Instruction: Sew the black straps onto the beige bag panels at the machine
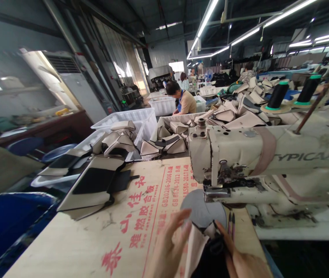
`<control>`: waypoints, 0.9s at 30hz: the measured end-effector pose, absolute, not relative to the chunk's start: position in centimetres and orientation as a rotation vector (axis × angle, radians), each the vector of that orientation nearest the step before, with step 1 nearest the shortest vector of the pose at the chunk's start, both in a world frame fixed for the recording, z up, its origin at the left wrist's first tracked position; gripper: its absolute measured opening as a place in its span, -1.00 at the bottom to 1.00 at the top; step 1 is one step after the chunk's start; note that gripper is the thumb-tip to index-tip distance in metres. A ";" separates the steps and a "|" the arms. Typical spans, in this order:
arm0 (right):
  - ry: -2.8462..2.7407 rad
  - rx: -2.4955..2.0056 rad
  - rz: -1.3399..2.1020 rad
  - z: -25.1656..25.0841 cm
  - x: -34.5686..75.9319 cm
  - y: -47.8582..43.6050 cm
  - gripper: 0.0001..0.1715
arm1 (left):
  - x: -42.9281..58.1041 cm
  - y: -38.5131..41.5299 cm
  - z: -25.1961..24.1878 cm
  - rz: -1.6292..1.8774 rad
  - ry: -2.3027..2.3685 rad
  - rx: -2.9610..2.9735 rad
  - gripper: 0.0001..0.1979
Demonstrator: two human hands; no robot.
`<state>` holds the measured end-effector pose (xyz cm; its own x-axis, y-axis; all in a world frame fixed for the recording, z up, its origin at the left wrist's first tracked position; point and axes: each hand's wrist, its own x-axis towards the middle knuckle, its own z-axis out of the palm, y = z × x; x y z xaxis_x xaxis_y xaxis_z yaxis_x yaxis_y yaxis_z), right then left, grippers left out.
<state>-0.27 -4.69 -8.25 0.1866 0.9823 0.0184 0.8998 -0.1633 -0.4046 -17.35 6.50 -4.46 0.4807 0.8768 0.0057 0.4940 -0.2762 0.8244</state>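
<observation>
At the bottom of the view, my right hand grips the edge of a beige and black sewn fabric piece with black trim. My left hand is beside the piece's left side, its fingers apart and slightly curved; I see nothing held in it. Just beyond both hands lies a round grey plate, under the end of the sewing machine's narrow arm. Two slim dark tools lie right of the plate. The lower part of the fabric piece runs out of view.
Another beige and black piece lies on the left of the plywood table. Behind are white plastic bins with several sewn pieces. A blue container stands at lower left. Black thread spools top the machine. A person works beyond.
</observation>
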 end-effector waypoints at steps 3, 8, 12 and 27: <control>-1.798 -2.024 0.592 -7.7 0.1 -4.0 -0.31 | -19.0 2.9 -3.4 0.505 1.028 2.051 -0.50; -1.798 -1.867 0.642 -5.5 0.5 -2.0 -0.38 | -18.9 7.2 -0.9 0.452 0.982 2.128 -0.70; -1.755 -1.920 0.676 -5.7 0.5 -1.0 -0.42 | -17.2 9.6 -0.1 0.391 0.831 2.256 -0.65; -1.960 -1.411 0.205 -5.2 2.6 -1.8 -0.63 | -17.7 8.8 0.0 0.327 0.542 2.337 -0.71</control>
<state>2.56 -1.76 -5.22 -0.1586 0.8812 0.4453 0.7698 0.3928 -0.5031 -17.74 8.82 -0.04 0.8803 0.4675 0.0811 0.2892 -0.6642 0.6894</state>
